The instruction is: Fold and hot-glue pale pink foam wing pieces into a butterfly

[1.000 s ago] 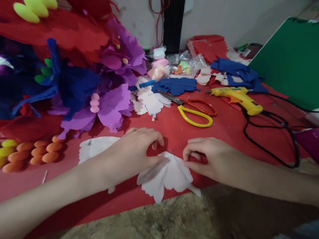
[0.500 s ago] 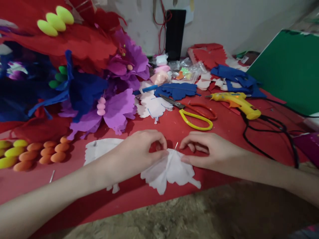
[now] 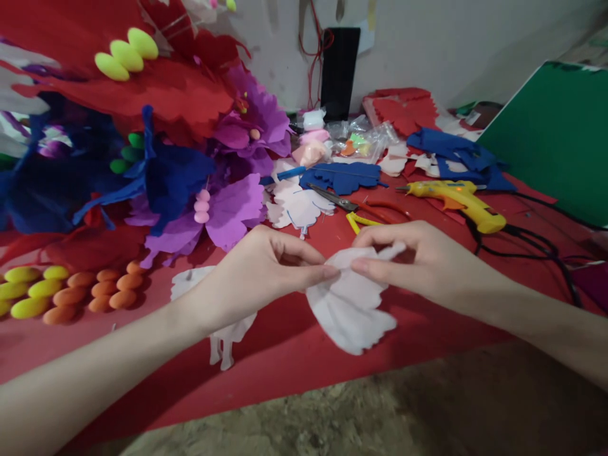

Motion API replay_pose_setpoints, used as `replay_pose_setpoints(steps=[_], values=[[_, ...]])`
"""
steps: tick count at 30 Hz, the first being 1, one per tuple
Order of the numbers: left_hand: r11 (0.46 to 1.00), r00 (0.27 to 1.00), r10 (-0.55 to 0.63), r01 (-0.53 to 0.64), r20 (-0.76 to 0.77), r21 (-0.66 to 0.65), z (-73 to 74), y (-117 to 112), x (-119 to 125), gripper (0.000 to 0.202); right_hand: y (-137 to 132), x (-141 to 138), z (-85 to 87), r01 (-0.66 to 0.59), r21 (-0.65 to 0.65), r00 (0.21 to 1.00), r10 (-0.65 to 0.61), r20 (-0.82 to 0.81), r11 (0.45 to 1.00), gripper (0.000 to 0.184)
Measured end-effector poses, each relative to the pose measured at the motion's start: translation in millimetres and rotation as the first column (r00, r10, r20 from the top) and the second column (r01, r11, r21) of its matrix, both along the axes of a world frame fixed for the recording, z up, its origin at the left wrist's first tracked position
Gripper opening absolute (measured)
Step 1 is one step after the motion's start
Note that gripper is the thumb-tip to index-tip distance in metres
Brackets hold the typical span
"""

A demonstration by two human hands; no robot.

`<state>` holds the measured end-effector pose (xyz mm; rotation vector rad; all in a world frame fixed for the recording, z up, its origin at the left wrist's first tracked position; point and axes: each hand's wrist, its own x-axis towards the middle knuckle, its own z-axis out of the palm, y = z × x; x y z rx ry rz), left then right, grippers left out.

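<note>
Both hands pinch a white scalloped fabric piece (image 3: 349, 313), shaped like a butterfly wing, raised over the front of the red table covering. My left hand (image 3: 280, 259) grips its upper left edge between thumb and fingers. On the other side my right hand (image 3: 401, 256) holds the upper part, with a narrow tail of the fabric sticking out above its thumb. A second white fabric piece (image 3: 237, 329) lies beneath my left forearm, partly hidden. The pin seen before does not show; fabric and fingers may cover it.
Behind my hands lie scissors (image 3: 351, 206) with red and yellow handles and a yellow glue gun (image 3: 458, 196) with a black cord. Purple, blue and red fabric butterflies (image 3: 232, 215) crowd the left. Orange and yellow foam ovals (image 3: 71, 294) sit below them. A green board (image 3: 555, 139) leans at right.
The white fabric piece has been lifted and turned, its tail now pointing up at the right. My right hand moved up and the left thumb now presses the fabric edge. The view shifted slightly.
</note>
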<state>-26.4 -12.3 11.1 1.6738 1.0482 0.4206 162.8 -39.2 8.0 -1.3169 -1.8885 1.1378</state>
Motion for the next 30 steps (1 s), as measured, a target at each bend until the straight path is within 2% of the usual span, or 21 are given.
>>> replay_pose_setpoints(steps=[5,9,15,20,25,30], values=[[0.999,0.997,0.045,-0.046,0.064,0.015,-2.0,1,0,0.015,3,0,-1.4,0.15,0.013,0.979,-0.147,-0.141,0.989,0.021],[0.997,0.99,0.075,-0.077,0.116,0.016,-4.2,1,-2,0.013,4,7,-5.5,0.221,-0.009,0.959,-0.218,-0.182,0.975,0.022],[0.996,0.979,0.093,-0.093,0.182,-0.006,-6.2,-2,-2,0.014,4,10,-8.9,0.188,-0.069,0.952,-0.199,-0.232,0.98,0.026],[0.998,0.99,0.055,-0.055,0.127,0.003,-7.9,-2,0,0.009,2,3,-9.3,0.202,-0.066,0.954,-0.211,-0.214,0.977,0.024],[1.0,0.991,0.0,0.0,0.132,-0.004,-7.7,-2,1,0.018,2,0,-8.1,0.194,-0.086,0.963,-0.207,-0.174,0.977,0.024],[0.999,0.979,0.032,-0.035,0.204,0.014,-12.5,-2,-1,0.031,2,2,-12.3,0.206,-0.149,0.942,-0.238,-0.237,0.967,0.024]])
